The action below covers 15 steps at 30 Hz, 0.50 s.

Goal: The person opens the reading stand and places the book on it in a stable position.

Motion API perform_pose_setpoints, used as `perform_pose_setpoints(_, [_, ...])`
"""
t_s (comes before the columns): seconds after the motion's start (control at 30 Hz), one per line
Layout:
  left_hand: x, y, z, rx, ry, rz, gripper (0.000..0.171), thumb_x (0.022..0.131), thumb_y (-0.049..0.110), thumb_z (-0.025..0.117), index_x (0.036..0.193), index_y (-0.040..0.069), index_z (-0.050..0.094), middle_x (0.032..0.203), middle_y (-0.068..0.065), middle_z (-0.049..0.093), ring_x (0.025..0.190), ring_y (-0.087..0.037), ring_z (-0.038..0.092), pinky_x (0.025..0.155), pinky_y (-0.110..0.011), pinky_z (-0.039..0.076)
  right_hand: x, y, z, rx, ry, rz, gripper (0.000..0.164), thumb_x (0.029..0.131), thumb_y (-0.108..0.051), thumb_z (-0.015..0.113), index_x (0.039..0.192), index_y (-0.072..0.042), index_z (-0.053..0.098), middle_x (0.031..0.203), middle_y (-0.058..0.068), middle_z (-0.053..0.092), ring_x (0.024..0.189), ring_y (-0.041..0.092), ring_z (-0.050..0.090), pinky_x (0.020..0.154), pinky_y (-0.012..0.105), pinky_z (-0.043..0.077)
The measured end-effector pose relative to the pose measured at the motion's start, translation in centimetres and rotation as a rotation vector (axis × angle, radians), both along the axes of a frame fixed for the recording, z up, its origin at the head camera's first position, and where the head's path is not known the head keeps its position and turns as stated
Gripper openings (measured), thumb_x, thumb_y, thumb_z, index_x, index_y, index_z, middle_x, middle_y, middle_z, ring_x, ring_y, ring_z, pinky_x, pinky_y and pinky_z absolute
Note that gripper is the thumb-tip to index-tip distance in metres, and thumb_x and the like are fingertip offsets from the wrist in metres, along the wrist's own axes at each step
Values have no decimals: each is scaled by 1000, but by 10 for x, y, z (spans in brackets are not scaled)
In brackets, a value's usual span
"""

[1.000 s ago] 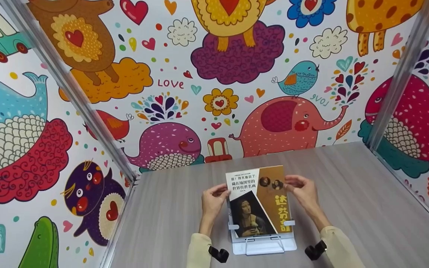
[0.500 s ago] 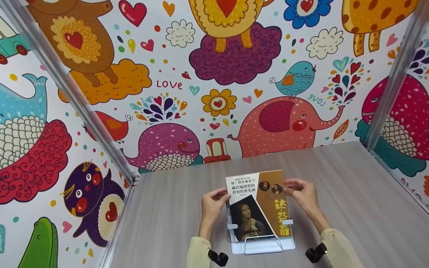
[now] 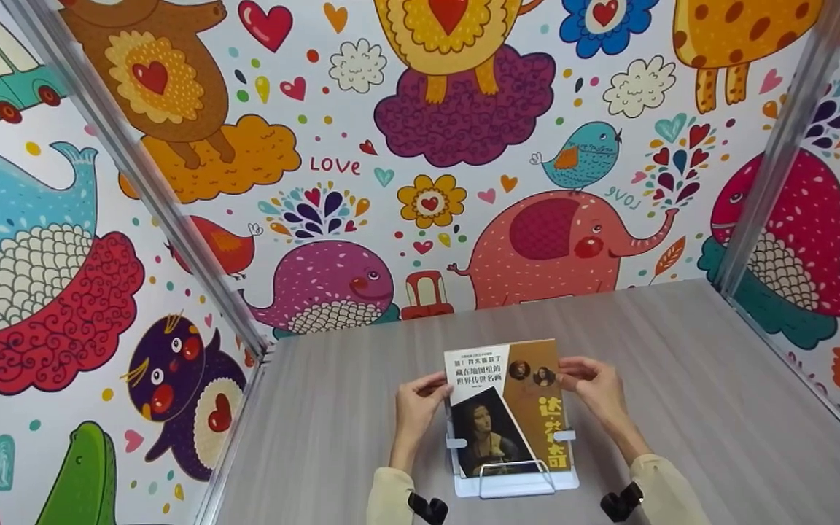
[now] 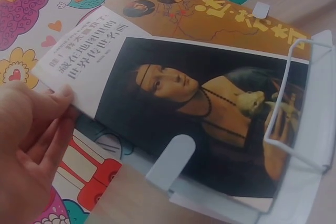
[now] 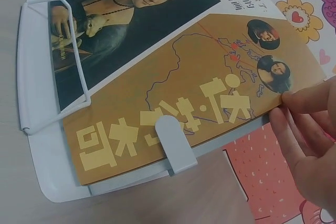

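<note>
A book (image 3: 529, 394) with a white and ochre cover and a painted portrait stands tilted back on a white book stand (image 3: 566, 481). The stand's wire bar (image 4: 283, 98) crosses the lower cover, and side clips (image 5: 176, 142) lie over both edges. My left hand (image 3: 420, 408) pinches the book's upper left edge, thumb on the cover. At the upper right edge, my right hand (image 3: 599, 390) pinches the book between thumb and fingers. In the right wrist view, the book's bottom edge sits behind the wire bar.
The wood-grain table (image 3: 332, 423) spreads around the stand. Walls (image 3: 347, 124) printed with cartoon animals enclose it at the back and sides, with metal corner posts (image 3: 135, 175) between panels. Black wrist cameras (image 3: 620, 503) sit on both sleeves.
The book has slid down into the stand, its bottom edge dropping behind the wire bar. Both hands have moved down with it, keeping hold of its edges.
</note>
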<state>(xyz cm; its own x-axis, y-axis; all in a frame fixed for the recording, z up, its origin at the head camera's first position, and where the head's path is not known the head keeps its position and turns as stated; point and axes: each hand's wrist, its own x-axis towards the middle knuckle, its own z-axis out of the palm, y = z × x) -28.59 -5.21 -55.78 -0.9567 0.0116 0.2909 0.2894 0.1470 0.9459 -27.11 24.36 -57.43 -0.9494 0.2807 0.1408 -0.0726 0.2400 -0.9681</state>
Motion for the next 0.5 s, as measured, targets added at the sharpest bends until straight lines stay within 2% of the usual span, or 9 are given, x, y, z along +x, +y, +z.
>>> perform_pose_setpoints(0.13, [2,0,-1,7,-4,15,23,74,1,72,96,-6,69,90,-21,69,77,-32,67,64,-19,53,-1,0,-2,25,4,-5,22,74,-2,72,96,-4,69,88,13,70,75,16,65,65,20,53])
perform_pose_setpoints(0.3, [2,3,-2,18,44,29,23,73,-2,72,95,-8,69,88,-23,68,76,-34,66,65,-23,54,0,-1,-4,32,33,-26,21,74,-3,73,95,-4,70,88,14,70,74,14,64,63,18,52])
perform_pose_setpoints(0.5, [3,5,-6,30,87,83,22,71,-3,73,92,-8,69,84,-23,67,73,-34,65,65,-25,55,2,-5,-6,64,60,-72,19,75,-5,73,94,-6,71,85,12,70,69,10,62,60,16,50])
